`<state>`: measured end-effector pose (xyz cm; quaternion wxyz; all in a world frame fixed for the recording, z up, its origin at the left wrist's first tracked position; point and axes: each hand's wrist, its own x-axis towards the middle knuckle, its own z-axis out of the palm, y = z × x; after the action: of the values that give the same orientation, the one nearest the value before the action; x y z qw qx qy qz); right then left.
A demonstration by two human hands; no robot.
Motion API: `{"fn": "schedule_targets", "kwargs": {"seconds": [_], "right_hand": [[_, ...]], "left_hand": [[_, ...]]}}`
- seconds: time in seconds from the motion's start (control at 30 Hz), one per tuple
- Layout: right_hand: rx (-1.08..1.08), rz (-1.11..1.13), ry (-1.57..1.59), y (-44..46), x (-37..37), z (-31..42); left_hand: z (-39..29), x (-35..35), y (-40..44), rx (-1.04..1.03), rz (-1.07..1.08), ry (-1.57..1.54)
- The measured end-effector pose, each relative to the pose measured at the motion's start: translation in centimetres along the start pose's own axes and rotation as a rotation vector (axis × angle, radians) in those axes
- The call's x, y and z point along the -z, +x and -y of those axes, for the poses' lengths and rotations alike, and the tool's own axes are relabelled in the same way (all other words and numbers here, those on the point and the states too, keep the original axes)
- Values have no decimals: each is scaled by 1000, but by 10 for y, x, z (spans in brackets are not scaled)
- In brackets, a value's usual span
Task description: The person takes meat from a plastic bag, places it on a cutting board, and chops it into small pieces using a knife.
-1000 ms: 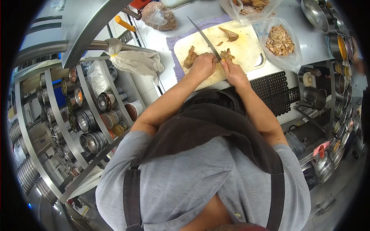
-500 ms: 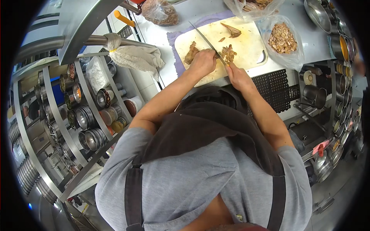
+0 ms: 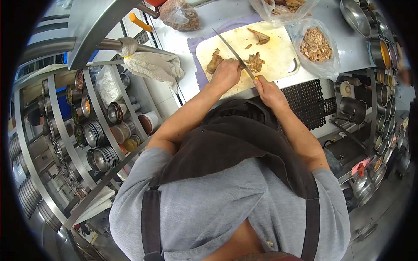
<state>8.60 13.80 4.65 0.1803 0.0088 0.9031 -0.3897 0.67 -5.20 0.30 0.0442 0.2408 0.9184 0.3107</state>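
My right hand (image 3: 269,92) grips the yellow handle of a long knife (image 3: 230,48), whose blade slants up and left across a pale cutting board (image 3: 278,48). Beside the blade, on its left, my left hand (image 3: 227,73) is closed, fingers curled down against the board; what lies beneath the fingertips is hidden. A brown piece of cooked meat (image 3: 214,61) sits just left of that hand. Right of the blade is a small heap of cut meat (image 3: 254,63). Farther up the board lies a pointed brown meat piece (image 3: 260,37), with a small scrap near it.
A purple cloth (image 3: 193,48) lies under the board. Plastic bags of chopped meat (image 3: 315,45), larger meat pieces (image 3: 285,6) and something minced (image 3: 179,15) stand around it. A towel (image 3: 152,65) hangs on a rail at left. Shelves of metal bowls (image 3: 104,158) fill the left side.
The knife and my right hand have drawn back slightly toward my body. My left hand stays closed beside the blade, and the meat pieces lie as before.
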Motion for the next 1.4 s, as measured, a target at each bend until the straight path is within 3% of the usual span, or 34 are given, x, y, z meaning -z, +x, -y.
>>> {"fn": "schedule_targets", "kwargs": {"seconds": [0.37,0.87,1.1,1.4], "right_hand": [[32,-120,38,37,-18,-2],[13,34,-13,9,-1,2],[57,-43,-12,26,-28,-8],[17,-109,70,7,15,4]], "left_hand": [[0,1,5,-14,-24,-3],[2,0,4,1,-33,19],[4,3,4,-42,-14,1],[-9,13,5,44,105,50]]}}
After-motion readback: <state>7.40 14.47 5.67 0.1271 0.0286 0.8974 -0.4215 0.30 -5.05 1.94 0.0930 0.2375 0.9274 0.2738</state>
